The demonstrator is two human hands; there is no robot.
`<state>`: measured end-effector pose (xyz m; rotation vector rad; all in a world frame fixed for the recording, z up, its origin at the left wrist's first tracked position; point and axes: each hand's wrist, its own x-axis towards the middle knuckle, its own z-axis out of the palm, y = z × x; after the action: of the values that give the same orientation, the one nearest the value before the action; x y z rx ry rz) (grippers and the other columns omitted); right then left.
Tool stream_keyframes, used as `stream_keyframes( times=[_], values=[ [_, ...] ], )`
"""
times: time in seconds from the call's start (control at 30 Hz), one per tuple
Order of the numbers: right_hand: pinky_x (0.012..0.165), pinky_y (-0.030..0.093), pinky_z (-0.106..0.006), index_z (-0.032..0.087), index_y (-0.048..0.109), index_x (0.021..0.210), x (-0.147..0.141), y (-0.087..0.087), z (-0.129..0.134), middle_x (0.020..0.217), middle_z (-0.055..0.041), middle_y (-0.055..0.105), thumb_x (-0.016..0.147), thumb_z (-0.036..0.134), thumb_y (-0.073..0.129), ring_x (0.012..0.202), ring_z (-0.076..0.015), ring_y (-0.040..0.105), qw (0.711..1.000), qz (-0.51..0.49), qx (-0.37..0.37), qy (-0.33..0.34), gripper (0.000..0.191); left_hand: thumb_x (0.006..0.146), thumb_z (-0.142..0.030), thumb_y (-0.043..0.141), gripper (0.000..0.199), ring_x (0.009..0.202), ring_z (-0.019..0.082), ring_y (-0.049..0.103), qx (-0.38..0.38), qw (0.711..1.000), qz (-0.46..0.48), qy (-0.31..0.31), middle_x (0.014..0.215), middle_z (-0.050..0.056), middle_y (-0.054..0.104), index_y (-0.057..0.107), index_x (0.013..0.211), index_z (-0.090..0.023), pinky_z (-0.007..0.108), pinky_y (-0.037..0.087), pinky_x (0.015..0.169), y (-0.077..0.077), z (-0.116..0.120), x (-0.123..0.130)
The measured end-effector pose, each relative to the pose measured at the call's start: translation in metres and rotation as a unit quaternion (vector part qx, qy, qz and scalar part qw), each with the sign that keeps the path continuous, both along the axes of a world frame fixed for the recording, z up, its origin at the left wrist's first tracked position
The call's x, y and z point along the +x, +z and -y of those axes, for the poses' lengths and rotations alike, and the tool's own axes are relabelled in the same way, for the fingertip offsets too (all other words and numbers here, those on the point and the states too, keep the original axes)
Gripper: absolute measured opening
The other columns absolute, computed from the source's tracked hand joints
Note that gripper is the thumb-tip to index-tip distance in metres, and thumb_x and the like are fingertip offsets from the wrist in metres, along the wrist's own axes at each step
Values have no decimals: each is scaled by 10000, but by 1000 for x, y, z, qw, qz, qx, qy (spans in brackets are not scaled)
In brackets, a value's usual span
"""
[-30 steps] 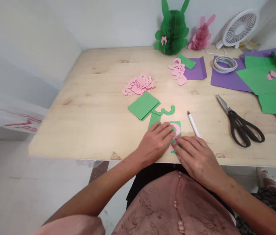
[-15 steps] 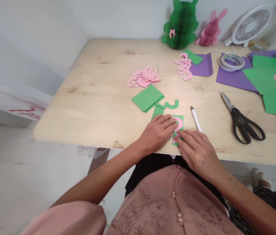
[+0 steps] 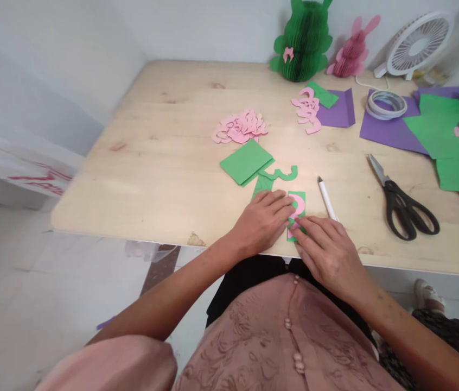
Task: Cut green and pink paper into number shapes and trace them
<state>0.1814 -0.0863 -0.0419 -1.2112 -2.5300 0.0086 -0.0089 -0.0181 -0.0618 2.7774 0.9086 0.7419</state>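
Observation:
A pink paper cutout (image 3: 299, 205) shaped like a curvy figure lies on a small green paper rectangle (image 3: 302, 195) near the table's front edge. My left hand (image 3: 265, 220) rests flat over its left side, fingers stretched out and pressing it down. From the right, my right hand (image 3: 327, 247) lays its extended fingertips on the lower part, covering some of it. A white pen (image 3: 327, 200) lies just beyond my right hand. Past my left hand are a wavy green cutout (image 3: 286, 174) and a folded green paper (image 3: 246, 162).
Black-handled scissors (image 3: 402, 201) lie at the right. Piles of pink cutouts (image 3: 241, 127) sit farther back. Tape rolls (image 3: 386, 105), purple paper (image 3: 337, 111) and green sheets (image 3: 453, 127) lie right. A green honeycomb figure (image 3: 303, 43), a pink one (image 3: 351, 51) and a fan (image 3: 416, 46) stand behind.
The view has shifted very slightly. Both hands keep their places on the pink cutout and green rectangle, and nothing on the table has visibly moved.

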Motion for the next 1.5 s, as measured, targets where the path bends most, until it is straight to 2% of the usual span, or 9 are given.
stream_keyframes(
  times=[0.63,1.0,1.13,1.5],
  values=[
    [888,460,-459,128,654,1154,0,-2,1,1158,-158,675,905,152,522,1126,-294,562,1000,9,9,1,283,917,-183,442,245,1212,252,512,-13,1000,-18,1,1234,93,641,593,1106,-144,444,349,1057,4,3,-1],
    [887,458,-462,105,663,1135,0,-2,1,1152,-166,675,898,154,538,1119,-297,562,1000,1,11,-1,272,877,-295,464,364,1370,318,326,-91,994,-65,-18,1372,125,532,558,1187,-129,557,151,1149,18,7,-7],
    [897,453,-451,89,663,1130,-1,-2,1,1135,-161,682,891,148,552,1098,-292,567,1000,3,20,-3,270,873,-352,474,399,1391,327,283,-111,991,-74,-19,1398,126,505,557,1193,-129,558,126,1155,20,7,-8],
    [896,454,-453,106,660,1132,0,-4,2,1161,-147,673,899,172,552,1099,-289,566,1000,2,18,-2,265,884,-374,451,426,1407,332,251,-113,991,-71,-7,1416,113,489,542,1224,-133,560,97,1155,17,10,-8]
  ],
)
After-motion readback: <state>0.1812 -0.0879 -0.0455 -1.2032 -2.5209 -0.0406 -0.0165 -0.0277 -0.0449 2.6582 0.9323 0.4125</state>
